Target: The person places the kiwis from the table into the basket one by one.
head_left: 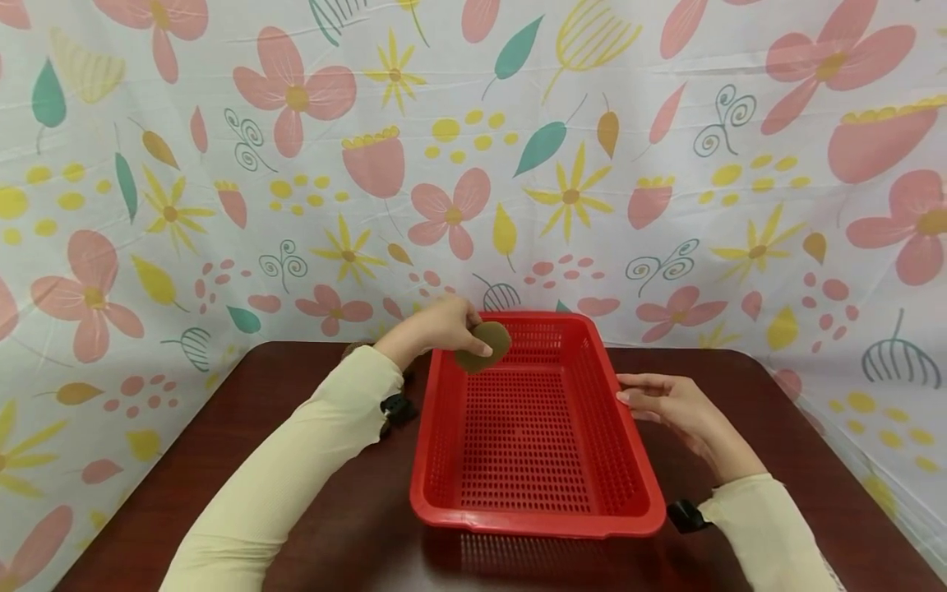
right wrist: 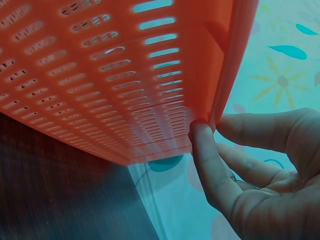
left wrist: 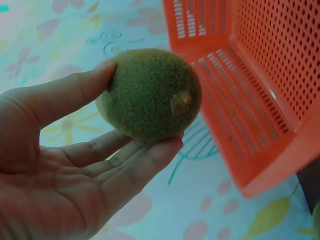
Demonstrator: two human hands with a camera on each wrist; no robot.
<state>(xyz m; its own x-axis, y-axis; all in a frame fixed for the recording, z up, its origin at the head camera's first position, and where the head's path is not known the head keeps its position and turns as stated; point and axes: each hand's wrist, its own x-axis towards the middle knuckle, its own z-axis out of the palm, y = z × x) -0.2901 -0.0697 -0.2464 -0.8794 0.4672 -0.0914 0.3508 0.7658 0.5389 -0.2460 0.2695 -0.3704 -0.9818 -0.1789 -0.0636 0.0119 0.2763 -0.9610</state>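
A fuzzy brown-green kiwi [left wrist: 150,95] is pinched between the thumb and fingers of my left hand [head_left: 444,325]. In the head view that kiwi [head_left: 488,345] overlaps the far left corner of the red plastic basket [head_left: 536,523]. My right hand [head_left: 676,407] grips the basket's right rim. The right wrist view shows the thumb and a finger of that hand [right wrist: 260,170] pinching the rim from both sides, with the slotted basket wall [right wrist: 115,75] beside them. The basket's slotted floor is bare.
The dark reddish-brown table [head_left: 355,510] carries the basket. Small brownish things partly show behind the left wrist, mostly hidden by the sleeve [head_left: 296,469]. A flower-printed cloth [head_left: 518,164] hangs behind the table's far edge. Each wrist wears a black camera [head_left: 688,516].
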